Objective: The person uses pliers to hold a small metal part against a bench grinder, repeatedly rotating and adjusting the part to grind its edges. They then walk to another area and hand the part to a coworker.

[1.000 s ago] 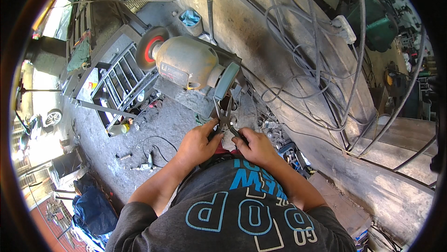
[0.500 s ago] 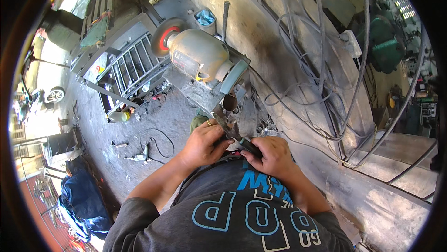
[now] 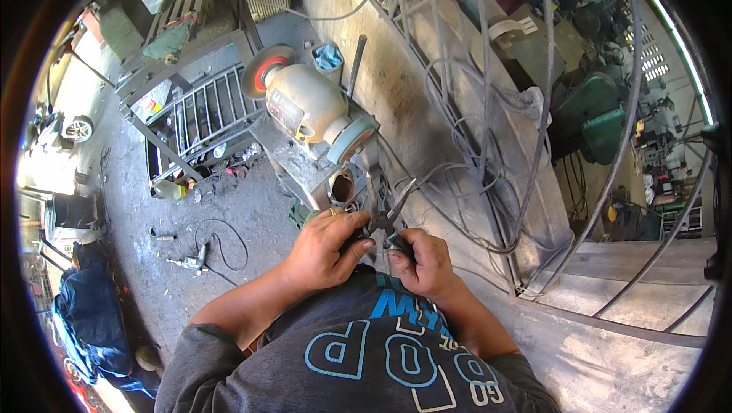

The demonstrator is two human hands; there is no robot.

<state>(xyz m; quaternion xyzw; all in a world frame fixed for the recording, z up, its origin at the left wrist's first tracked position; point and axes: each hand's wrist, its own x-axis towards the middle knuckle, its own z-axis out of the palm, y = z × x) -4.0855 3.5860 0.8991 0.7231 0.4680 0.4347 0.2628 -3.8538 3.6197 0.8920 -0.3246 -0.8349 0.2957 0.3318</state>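
In front of my belly, both hands grip a pair of snips (image 3: 383, 224) with dark green handles. Its two long, pointed steel jaws stand apart in a V that points away from me. My left hand (image 3: 329, 249) is closed round one handle, thumb on top, with a ring on a finger. The other handle sits in my closed right hand (image 3: 427, 262). Just beyond the jaws is a bench grinder (image 3: 301, 104) on a metal stand. A grey grinding wheel (image 3: 352, 141) is on its near end and a dark wheel with a red centre (image 3: 267, 70) on its far end.
An open metal tube (image 3: 341, 184) is below the near wheel. Left are a metal rack (image 3: 210, 108) and a corded drill (image 3: 198, 258) on the floor. On the right, cables (image 3: 457, 138) hang along a wall beside metal bars. A bin with a blue liner (image 3: 328, 58) stands behind the grinder.
The snips have come up and turned, and their jaws have spread wide. My hands have shifted a little left in view. The whole view has turned slightly to the right.
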